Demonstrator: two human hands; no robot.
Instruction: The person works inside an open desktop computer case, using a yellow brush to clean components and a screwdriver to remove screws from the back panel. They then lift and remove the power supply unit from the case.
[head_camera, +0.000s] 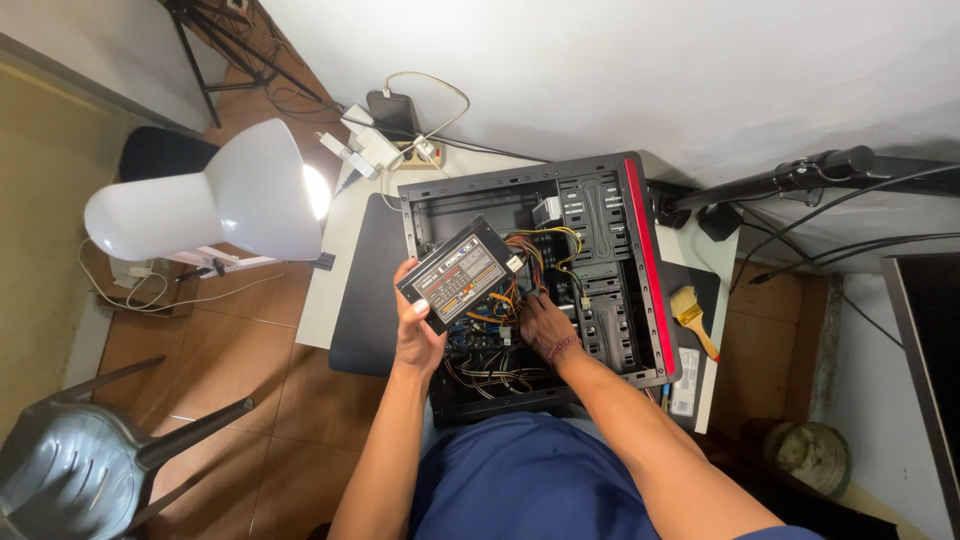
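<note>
**Power supply held over open computer case**

Power supply (459, 276): grey metal box with a labelled face turned up, tilted, lifted above the left part of the open computer case (600, 215). Bundle of coloured wires (535, 250) running from its right end down into the case.

Left hand (418, 325): wrapped around the lower left corner of the power supply, thumb on the labelled face, fingers pressed underneath, firmly clasping it.

Right hand (545, 325): down inside the case among the wires, just right of the power supply, wristband (563, 346) on the wrist. Fingers tucked into the cabling; whether closed on anything, cannot tell.

Computer case: black, side panel off, lying flat on a white table (335, 270), red strip along its right edge. Drive bays at the right, loose black and coloured cables at the bottom.

Black mat (365, 300): under the case, showing at its left side.

Paintbrush (693, 317): yellow handle, pale bristles, lying on the table just right of the case.

Power strip (375, 148): white, at the far end of the table, with plugs and a white cable looped above it. Dark phone (392, 110) just behind it.

Lamp (215, 205): white, lit, left of the table, well apart from the hands.

Grey plastic chair (75, 455): lower left, on the brown tiled floor (260, 350).

Black arm with cables (790, 180): upper right, beyond the case.
</note>
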